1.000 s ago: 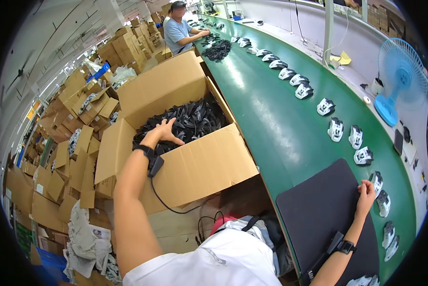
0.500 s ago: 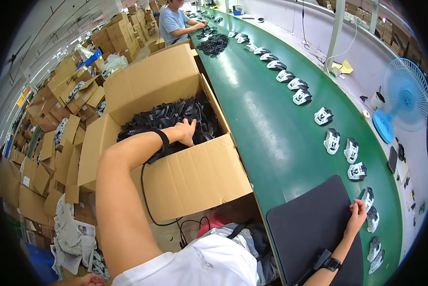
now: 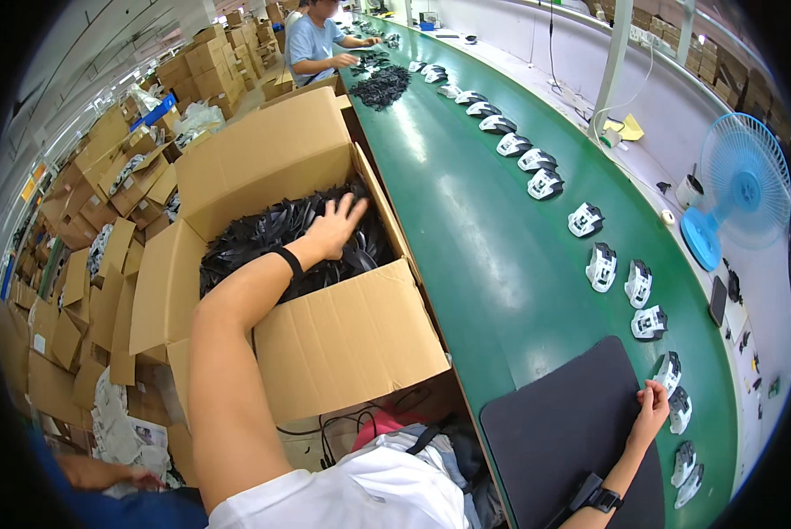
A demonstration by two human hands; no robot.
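Note:
My left hand [image 3: 335, 227] reaches over an uncovered cardboard box [image 3: 351, 339], fingers spread with nothing visible in them. Inside the box lies a heap of thin, curved black plastic pieces [image 3: 267, 231], partly hidden by my hand and forearm. On the right, my right hand [image 3: 651, 407] is at the edge of a dark mat [image 3: 563, 432], its fingers curled together. Whatever they may hold cannot be made out. Just beyond its fingertips is a white-and-black computer mouse shell [image 3: 669, 374], with another mouse shell [image 3: 680, 410] to the right.
A green workbench [image 3: 466, 264] carries a long curved row of mouse shells [image 3: 544, 183]. A blue fan [image 3: 743, 189] stands at the right. Farther up, a co-worker [image 3: 314, 44] sits by a pile of black pieces [image 3: 380, 88]. Cartons [image 3: 87, 189] crowd the left; another person's hand [image 3: 146, 478] shows lower left.
My left hand has lifted a little from the black pieces, and its fingers have spread. The right hand stays by the same mouse shell. The whole view has shifted slightly.

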